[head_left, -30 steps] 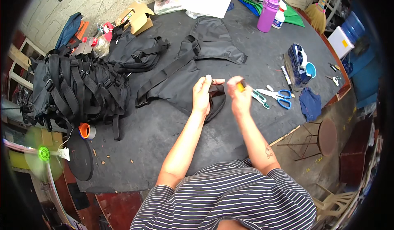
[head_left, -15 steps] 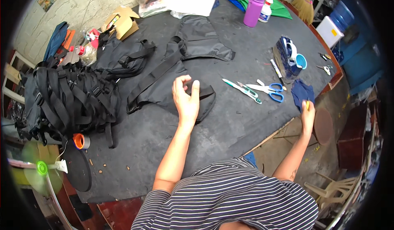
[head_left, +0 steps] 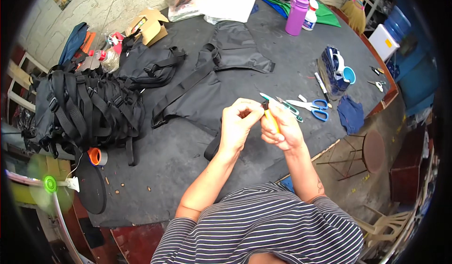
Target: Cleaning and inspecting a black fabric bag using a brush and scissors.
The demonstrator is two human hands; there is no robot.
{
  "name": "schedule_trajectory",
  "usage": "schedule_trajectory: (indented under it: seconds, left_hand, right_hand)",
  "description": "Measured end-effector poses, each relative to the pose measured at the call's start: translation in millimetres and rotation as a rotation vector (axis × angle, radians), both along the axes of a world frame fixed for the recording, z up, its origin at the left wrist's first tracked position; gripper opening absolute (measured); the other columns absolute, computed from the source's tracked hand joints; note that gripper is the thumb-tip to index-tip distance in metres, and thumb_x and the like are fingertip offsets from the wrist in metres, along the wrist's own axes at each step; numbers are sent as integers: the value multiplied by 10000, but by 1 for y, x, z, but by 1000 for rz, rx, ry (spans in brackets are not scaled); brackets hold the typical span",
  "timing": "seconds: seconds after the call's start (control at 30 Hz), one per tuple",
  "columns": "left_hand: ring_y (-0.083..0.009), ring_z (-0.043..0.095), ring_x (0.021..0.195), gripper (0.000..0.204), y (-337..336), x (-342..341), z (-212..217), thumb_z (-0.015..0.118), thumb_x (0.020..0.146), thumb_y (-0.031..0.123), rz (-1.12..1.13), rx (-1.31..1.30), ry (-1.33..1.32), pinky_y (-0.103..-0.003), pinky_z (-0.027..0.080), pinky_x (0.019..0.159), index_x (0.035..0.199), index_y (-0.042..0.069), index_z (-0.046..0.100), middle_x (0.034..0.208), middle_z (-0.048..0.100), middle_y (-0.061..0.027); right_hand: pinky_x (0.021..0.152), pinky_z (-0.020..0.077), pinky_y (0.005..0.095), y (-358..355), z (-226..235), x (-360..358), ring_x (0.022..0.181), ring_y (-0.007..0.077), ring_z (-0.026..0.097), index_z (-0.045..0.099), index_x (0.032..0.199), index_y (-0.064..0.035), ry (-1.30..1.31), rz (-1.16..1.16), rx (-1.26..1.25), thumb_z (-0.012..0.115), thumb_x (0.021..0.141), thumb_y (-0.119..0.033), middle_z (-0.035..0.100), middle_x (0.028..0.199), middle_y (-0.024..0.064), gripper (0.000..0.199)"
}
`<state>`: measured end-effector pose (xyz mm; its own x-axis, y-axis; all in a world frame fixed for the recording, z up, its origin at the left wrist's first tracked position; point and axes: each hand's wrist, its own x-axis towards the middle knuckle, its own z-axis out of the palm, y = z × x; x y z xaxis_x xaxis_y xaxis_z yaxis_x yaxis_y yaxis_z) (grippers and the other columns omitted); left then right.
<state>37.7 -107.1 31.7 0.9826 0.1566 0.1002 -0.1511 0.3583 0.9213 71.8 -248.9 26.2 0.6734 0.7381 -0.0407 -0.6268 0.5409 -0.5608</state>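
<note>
In front of my chest both hands meet over the table. My right hand (head_left: 288,131) is closed round a slim yellow tool with a black end (head_left: 271,120); its exact kind I cannot make out. At that black end, the fingers of my left hand (head_left: 235,126) are pinched. Beneath and beyond the hands lies a black bag piece (head_left: 195,99) with straps, spread flat. Just past my right hand are blue-handled scissors (head_left: 314,105) and a white-and-green cutter-like tool (head_left: 292,108). A crumpled navy cloth (head_left: 351,113) rests at the table's right edge.
Black strapped bags (head_left: 89,108) are piled at the left, beside an orange tape roll (head_left: 97,156). A purple bottle (head_left: 296,15) and a spray bottle (head_left: 310,15) stand at the back. A tape dispenser (head_left: 333,71) is at right. A round stool (head_left: 373,151) stands off the table's right edge.
My right hand has come left from the navy cloth, bringing the yellow tool. My left hand has moved right and closed its fingers at the tool's black end.
</note>
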Motion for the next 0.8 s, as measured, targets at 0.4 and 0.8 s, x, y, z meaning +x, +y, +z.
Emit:
schedule_trajectory:
  seconds: [0.4, 0.8]
  left_hand:
    - [-72, 540, 670, 28, 8, -5, -4, 627, 747, -62, 229, 74, -45, -207, 435, 612, 731, -43, 642, 840, 571, -36]
    - [-323, 418, 1133, 715, 37, -1, -33, 799, 610, 274, 246, 1357, -1, -451, 336, 953, 1239, 91, 512, 1140, 493, -127]
  right_hand:
    - [317, 236, 195, 31, 2, -10, 321, 63, 278, 374, 862, -124, -76, -137, -93, 435, 982, -238, 443, 537, 22, 176]
    - [664, 447, 335, 8, -86, 20, 697, 229, 570, 438, 1033, -48, -939, -740, -1197, 561, 886, -258, 557, 780, 104, 284]
